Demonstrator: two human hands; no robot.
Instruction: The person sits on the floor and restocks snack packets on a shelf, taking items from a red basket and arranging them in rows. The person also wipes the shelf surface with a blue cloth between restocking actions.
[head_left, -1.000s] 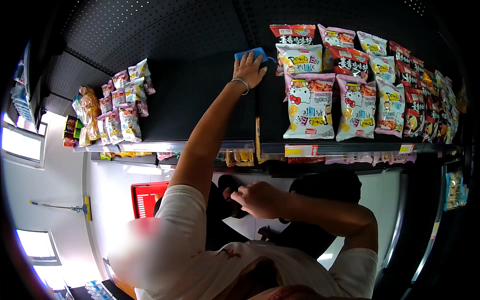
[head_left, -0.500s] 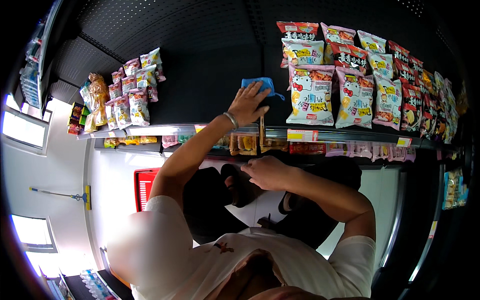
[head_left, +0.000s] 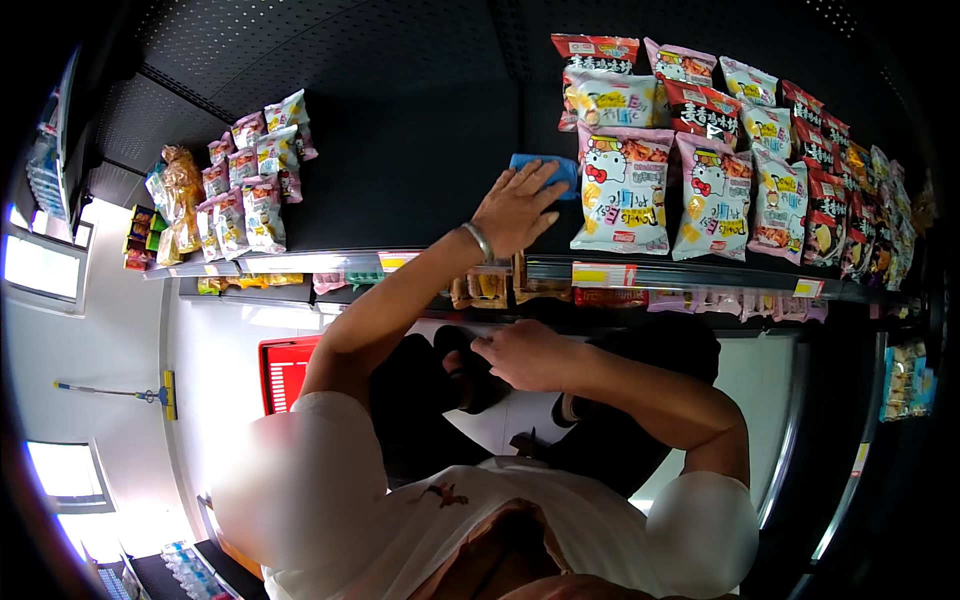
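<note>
My left hand [head_left: 516,208], with a bracelet on its wrist, presses a folded blue cloth [head_left: 543,172] onto the black shelf [head_left: 420,190]. Its fingers lie over the cloth, which reaches the side of a white and pink snack bag [head_left: 624,190] at the left end of the bag rows. Lower down, in front of the shelf edge and above my lap, my right hand [head_left: 528,356] is closed with its fingers curled in. Whether anything is inside those fingers is hidden.
More snack bags [head_left: 712,200] stand in rows to the right, and a smaller group [head_left: 262,210] stands at the left. Price tags line the shelf's front rail [head_left: 470,262], with packaged goods below. A red basket [head_left: 284,375] sits on the floor; a mop [head_left: 165,395] is farther left.
My left hand has slid the blue cloth to the right along the shelf, up to the nearest snack bag. My right hand has shifted slightly left and down.
</note>
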